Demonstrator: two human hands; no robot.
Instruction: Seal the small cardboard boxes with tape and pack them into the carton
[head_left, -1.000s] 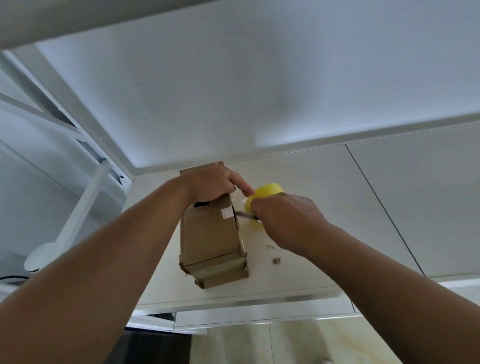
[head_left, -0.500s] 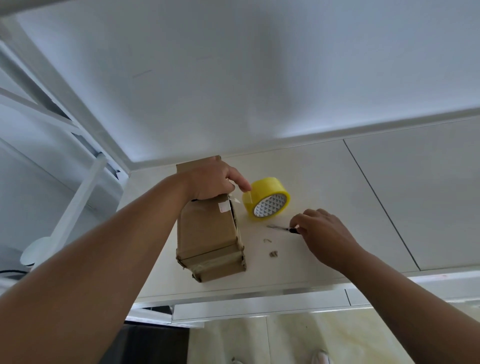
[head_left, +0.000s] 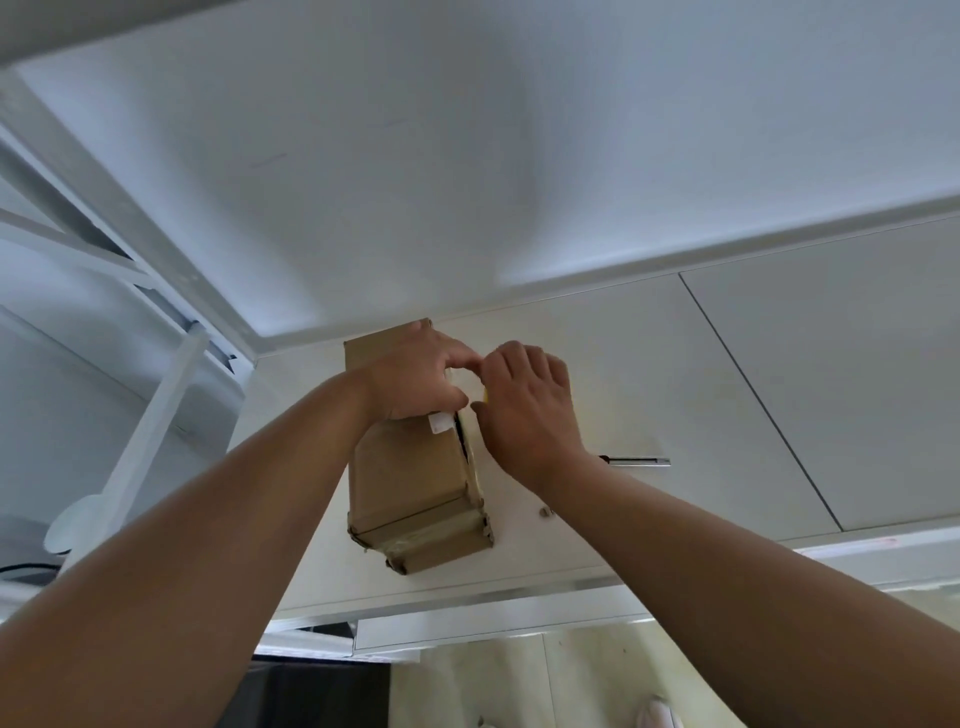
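White table (head_left: 639, 374), cardboard box (head_left: 405, 467), unreadable white label (head_left: 440, 422)

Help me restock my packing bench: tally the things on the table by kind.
Cardboard box: 1
Tape roll: 1, mostly hidden
Cutter: 1
Scrap: 1
Total: 4

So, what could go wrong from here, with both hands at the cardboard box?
1. The tape strip along the right side of the cardboard box looks wavy; it may crease or seal badly.
2. The cutter lies beside the right forearm; drawing the right hand back could hit it.
3. The box sits near the table edge; a push from the left hand could slide it off.
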